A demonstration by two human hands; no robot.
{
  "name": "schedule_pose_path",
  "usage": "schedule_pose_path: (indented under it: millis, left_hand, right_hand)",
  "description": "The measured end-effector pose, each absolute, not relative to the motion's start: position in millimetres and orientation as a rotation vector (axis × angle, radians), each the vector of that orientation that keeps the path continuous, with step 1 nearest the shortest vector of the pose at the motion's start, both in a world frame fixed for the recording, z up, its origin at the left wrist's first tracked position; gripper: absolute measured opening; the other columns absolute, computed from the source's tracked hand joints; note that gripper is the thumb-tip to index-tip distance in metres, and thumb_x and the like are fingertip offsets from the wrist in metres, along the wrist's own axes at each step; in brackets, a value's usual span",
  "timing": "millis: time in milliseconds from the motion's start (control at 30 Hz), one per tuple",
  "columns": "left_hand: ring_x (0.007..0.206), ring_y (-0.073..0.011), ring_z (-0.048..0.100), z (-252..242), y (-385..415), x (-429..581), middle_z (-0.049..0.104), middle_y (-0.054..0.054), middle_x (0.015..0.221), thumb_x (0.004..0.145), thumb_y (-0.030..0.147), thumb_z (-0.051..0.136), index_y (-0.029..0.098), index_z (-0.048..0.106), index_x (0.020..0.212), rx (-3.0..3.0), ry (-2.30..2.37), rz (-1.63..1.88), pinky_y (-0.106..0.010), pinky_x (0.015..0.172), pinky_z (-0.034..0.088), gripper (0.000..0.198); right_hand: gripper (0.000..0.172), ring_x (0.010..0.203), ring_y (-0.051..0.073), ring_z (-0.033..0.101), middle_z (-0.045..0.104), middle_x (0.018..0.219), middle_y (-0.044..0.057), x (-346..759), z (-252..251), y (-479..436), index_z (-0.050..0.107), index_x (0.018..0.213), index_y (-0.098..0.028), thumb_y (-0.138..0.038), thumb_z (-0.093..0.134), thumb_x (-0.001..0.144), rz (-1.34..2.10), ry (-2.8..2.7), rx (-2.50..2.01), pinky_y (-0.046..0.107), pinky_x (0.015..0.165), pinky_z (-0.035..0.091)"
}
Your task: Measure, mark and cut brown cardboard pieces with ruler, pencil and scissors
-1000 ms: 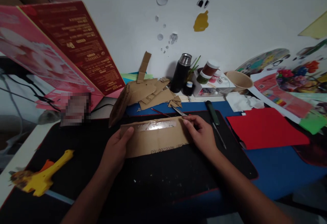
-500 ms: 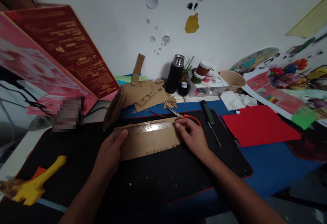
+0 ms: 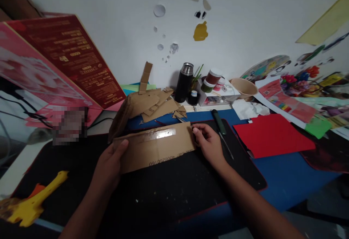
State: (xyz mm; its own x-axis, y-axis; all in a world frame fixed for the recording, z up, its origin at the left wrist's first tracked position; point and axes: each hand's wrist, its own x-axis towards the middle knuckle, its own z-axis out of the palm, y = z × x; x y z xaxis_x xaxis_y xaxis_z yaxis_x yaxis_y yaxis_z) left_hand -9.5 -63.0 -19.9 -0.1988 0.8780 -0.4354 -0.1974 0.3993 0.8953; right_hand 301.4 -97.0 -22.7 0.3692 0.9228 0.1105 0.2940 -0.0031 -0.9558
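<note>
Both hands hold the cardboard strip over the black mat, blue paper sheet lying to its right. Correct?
Not quite: the sheet is red, not blue. The head view shows the left hand and right hand holding the cardboard strip over the black mat, with the red paper sheet lying to its right.

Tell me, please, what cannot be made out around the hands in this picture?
Head view:
- What the right hand grips, at the end of the cardboard strip: hidden by its own curled fingers.
- Patch below the red box: blurred out.
- Yellow tool: cut off by the left edge.
</note>
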Motion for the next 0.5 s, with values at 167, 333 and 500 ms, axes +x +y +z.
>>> schedule_pose_path:
  millis: [167,333,500]
  left_hand:
    - [0.088,-0.0321,0.081,-21,-63,-12,0.084,-0.007,0.091,0.072,0.050,0.089,0.020,0.079,0.102,0.644,1.415,1.050,-0.039,0.074,0.067,0.043]
    - [0.087,-0.0333,0.081,-21,-65,-13,0.084,-0.009,0.093,0.070,0.055,0.090,0.019,0.079,0.104,0.704,1.417,0.980,-0.038,0.070,0.065,0.052]
    - [0.085,-0.0325,0.081,-25,-66,-17,0.084,-0.008,0.093,0.068,0.062,0.093,0.019,0.080,0.108,0.724,1.383,0.953,-0.038,0.071,0.065,0.060]
  right_hand:
    - [0.052,0.062,0.018,0.056,0.065,0.075,0.000,307,-19,-95,0.074,0.112,-0.020,-0.068,0.069,0.094,0.771,-1.061,-1.511,0.029,0.056,0.045]
    - [0.059,0.077,0.025,0.069,0.077,0.094,0.008,312,-14,-98,0.074,0.118,-0.021,-0.075,0.060,0.097,0.811,-1.137,-1.575,0.032,0.061,0.053]
    - [0.060,0.082,0.026,0.072,0.080,0.095,0.007,312,-12,-100,0.079,0.112,-0.021,-0.077,0.067,0.093,0.986,-1.138,-1.519,0.033,0.069,0.056]
